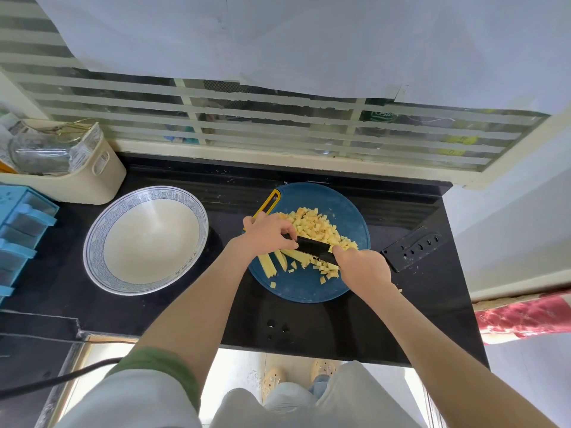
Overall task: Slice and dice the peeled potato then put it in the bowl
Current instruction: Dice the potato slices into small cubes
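- Gripping black knife [312, 248] with right hand [364, 270], cutting across potato sticks [268, 267].
- Clamping potato sticks against blue cutting board [304, 292] with curled left hand [266, 233].

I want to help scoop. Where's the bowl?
In the head view, the bowl sits on the black counter, just left of the blue cutting board.

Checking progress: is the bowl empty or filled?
Empty: the bowl shows only its bare white inside; the diced potato lies on the cutting board.
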Demonstrator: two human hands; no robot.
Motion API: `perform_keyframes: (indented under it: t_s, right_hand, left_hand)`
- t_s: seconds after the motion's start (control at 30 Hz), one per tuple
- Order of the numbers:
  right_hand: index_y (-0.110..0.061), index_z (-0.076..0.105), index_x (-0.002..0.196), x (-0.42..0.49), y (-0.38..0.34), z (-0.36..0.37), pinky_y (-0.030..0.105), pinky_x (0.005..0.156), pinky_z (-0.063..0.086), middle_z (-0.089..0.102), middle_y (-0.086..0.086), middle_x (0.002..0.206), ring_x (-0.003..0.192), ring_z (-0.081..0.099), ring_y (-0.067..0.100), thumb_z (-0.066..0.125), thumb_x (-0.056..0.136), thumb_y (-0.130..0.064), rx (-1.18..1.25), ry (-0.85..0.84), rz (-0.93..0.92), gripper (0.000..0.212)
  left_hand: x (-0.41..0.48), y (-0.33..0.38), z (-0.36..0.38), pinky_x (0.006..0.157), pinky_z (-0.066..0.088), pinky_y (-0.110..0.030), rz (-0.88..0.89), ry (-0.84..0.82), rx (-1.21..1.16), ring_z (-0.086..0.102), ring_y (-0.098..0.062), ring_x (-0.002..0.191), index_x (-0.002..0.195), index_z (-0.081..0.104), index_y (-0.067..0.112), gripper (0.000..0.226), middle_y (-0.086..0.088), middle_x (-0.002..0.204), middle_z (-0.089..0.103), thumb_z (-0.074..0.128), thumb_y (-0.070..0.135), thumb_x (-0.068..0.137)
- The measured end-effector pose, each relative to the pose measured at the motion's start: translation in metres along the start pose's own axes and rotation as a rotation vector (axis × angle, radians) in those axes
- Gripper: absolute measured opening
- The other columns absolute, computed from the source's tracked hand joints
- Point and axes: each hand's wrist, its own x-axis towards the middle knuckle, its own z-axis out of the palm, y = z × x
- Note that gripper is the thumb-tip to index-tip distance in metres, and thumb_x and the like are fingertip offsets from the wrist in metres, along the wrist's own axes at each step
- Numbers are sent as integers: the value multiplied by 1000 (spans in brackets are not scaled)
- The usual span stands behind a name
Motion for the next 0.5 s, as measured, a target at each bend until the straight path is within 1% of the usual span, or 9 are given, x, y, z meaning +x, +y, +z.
perform_keyframes:
  t_s: [0.1,0.17,0.27,0.37,0.43,0.5]
  right_hand:
    - [-16,41,123,-1,1,1,25,48,38,47,-1,73,52,46,14,46,99,-15,-1,-3,3,25]
    - [-16,41,122,-1,4,2,25,48,37,48,0,74,52,44,14,46,99,-15,11,-11,24,24]
    - [-15,41,120,0,9,5,27,51,41,45,-1,70,48,41,13,46,97,-13,42,-19,101,23]
    - [-14,40,122,1,15,9,28,52,39,42,-2,67,53,46,16,45,96,-10,66,-29,182,26]
    - [-14,40,122,1,19,12,28,52,39,47,-1,71,58,50,18,43,95,-8,90,-25,227,28]
    - [-13,41,122,2,22,14,29,54,40,54,1,76,61,51,21,41,94,-6,123,-34,271,29]
  left_hand:
    - [4,3,2,93,22,-41,12,-35,-30,37,-18,112,89,62,35,10,11,99,57,59,44,90]
    - [9,7,4,94,23,-41,2,-16,-52,38,-17,112,89,60,34,10,11,100,60,57,43,92]
    - [19,18,5,89,23,-38,-36,126,-150,47,-14,107,93,58,32,9,11,100,63,54,40,93]
    - [28,27,8,83,21,-34,-96,254,-317,53,-11,98,97,59,30,9,13,97,61,52,35,95]
    - [31,29,10,82,20,-33,-145,300,-362,54,-11,97,99,61,28,11,12,97,61,51,32,96]
    - [33,28,14,84,19,-34,-153,285,-314,54,-11,98,101,61,29,13,12,99,63,50,31,96]
